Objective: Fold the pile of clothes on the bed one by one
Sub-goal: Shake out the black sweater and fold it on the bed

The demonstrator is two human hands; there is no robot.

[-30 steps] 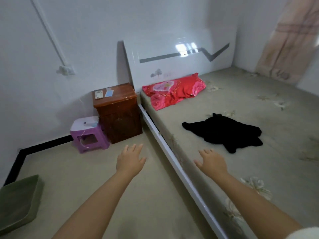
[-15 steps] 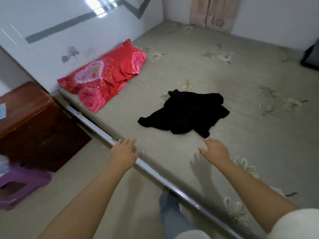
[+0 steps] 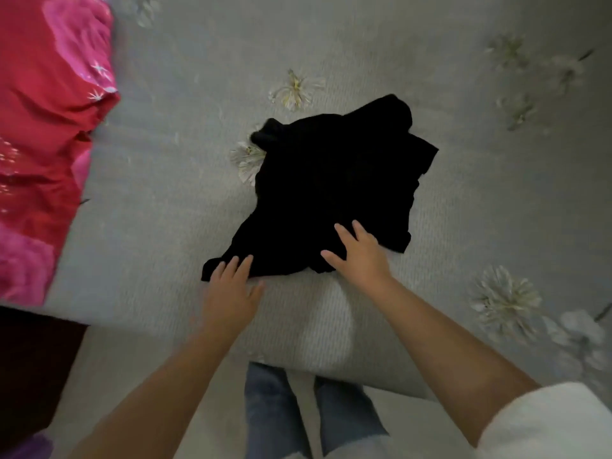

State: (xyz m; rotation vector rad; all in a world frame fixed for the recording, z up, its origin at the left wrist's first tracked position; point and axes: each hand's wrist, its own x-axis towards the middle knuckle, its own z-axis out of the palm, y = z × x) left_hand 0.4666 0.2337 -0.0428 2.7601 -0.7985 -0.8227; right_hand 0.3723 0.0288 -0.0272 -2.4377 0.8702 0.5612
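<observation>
Both my forearms are bare from wrist to past the elbow. A thick, fuzzy white sleeve (image 3: pixel 546 429) bunches high on my right arm, at the near right corner. Below, between my arms, I wear blue denim jeans (image 3: pixel 281 415), faded pale along the fronts of both legs. No rings or watch show on my left hand (image 3: pixel 231 293) or right hand (image 3: pixel 361 256).

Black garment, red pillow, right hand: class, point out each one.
Black garment (image 3: pixel 331 180): head view, middle of the crumpled cloth.
Red pillow (image 3: pixel 43 127): head view, red centre of its cover.
Right hand (image 3: pixel 362 256): head view, back of the hand.
</observation>
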